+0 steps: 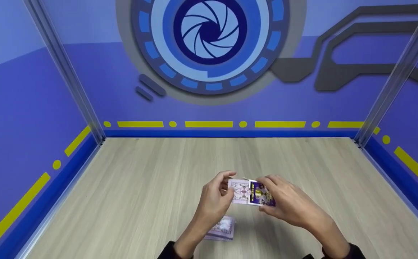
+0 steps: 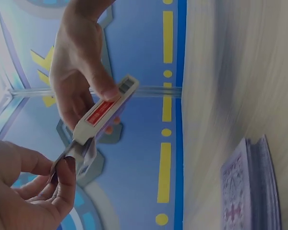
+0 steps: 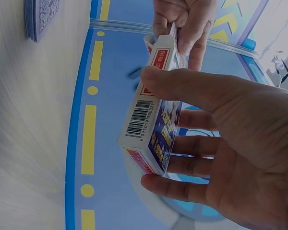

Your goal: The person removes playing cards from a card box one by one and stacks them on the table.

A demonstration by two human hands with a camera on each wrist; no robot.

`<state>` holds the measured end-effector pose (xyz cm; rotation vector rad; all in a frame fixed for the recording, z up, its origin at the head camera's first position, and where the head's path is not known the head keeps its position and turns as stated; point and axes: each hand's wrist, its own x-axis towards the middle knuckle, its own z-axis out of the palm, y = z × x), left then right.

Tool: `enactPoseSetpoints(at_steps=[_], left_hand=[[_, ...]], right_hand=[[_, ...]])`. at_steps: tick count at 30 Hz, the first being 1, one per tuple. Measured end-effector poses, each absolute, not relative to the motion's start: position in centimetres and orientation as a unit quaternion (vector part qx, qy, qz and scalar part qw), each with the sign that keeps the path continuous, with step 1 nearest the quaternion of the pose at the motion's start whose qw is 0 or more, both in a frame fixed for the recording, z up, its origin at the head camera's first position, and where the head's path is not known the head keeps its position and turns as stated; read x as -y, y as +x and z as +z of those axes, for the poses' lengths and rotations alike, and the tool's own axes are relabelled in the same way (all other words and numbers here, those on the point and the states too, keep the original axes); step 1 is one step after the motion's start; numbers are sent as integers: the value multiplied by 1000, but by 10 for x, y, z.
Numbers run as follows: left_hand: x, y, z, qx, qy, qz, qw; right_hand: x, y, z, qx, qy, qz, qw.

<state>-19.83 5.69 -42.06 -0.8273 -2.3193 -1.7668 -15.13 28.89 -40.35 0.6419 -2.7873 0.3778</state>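
My right hand [image 1: 288,199] grips a small card box [image 1: 263,194] above the table, thumb along one narrow side and fingers across the other. The box has purple-and-yellow printing; a barcode shows on its white side in the right wrist view. At the box's open end, my left hand [image 1: 214,198] pinches playing cards [image 1: 240,191] with a pink patterned back, which stick out of the box; how many cannot be told. An end flap [image 3: 149,42] stands out from the box. Below the left wrist, a stack of playing cards [image 1: 225,228] lies on the table, partly hidden by the forearm.
The wooden table [image 1: 151,187] stretches to a blue printed back wall [image 1: 97,90] with yellow dashes. Side panels and metal corner posts [image 1: 65,64] close it in on the left and right. Dark sleeves [image 1: 169,251] show at the near edge.
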Motion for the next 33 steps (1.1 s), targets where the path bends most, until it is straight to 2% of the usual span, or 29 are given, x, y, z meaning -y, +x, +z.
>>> enactPoseSetpoints(at_steps=[7,15,27,33], left_hand=[[-49,-201,-419,831,-298,-465,74],[-43,-201,-417,867,-316,-384,11],[-37,-206,-421,889,-347,-292,69],[-27,-208,-416,899,-344,-268,32]], right_hand=[[-295,-152,-404,955,226,131,144],[-293,-151,-405,955,229,131,135],[-299,-152,-403,956,223,134,135],[-312,-153,-401,960,198,142,137]])
